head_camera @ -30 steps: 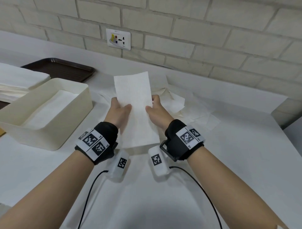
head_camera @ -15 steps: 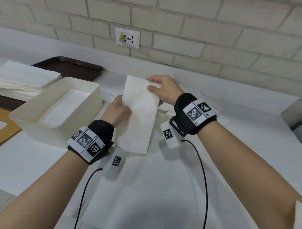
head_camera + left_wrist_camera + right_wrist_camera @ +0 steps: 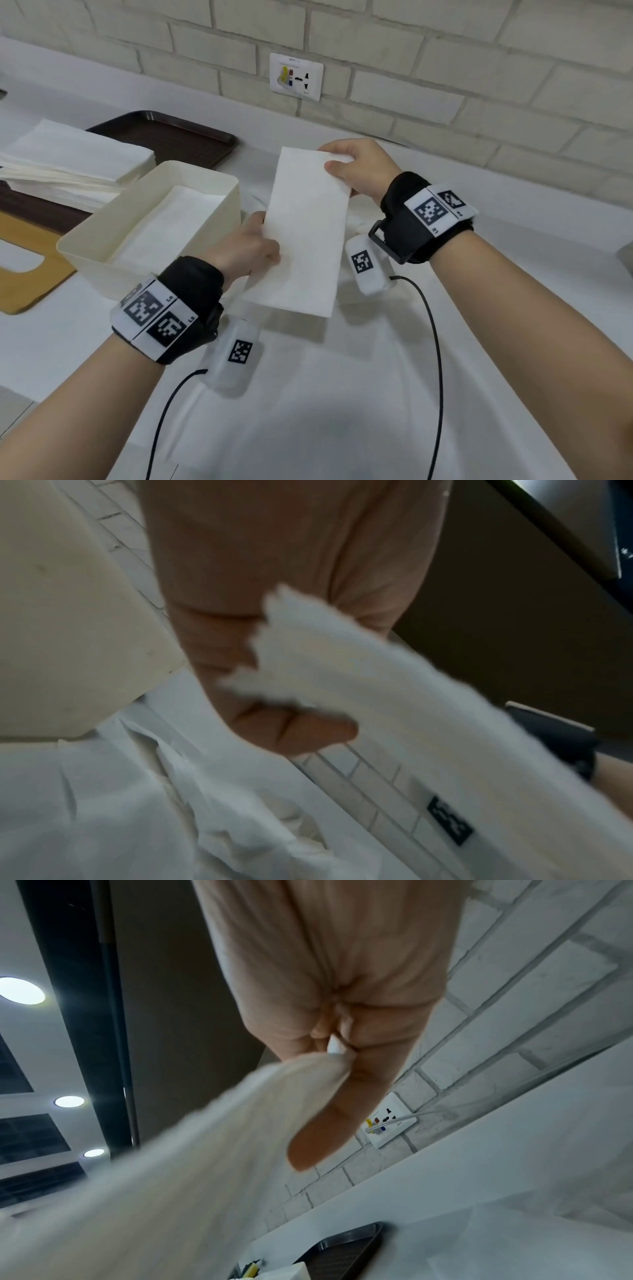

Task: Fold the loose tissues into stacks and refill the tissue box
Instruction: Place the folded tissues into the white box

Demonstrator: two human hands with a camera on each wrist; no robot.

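Your near side is open table point(image 3: 376, 411), only two cables crossing. Left, the tissue box point(image 3: 219, 192) wall sits just beside your left hand point(image 3: 245, 248). Behind: loose tissues point(image 3: 205, 818), maybe piled, then brick wall point(image 3: 445, 102). Right side open.

The tissue point(image 3: 305, 233) is soft matt white paper with a faint embossed grain and a ragged edge. The box point(image 3: 219, 192) looks like smooth cream plastic. The tray point(image 3: 178, 137) is dark brown with a textured base. The board point(image 3: 30, 281) at the counter's left edge looks like wood. The wall point(image 3: 445, 68) is rough painted brick.
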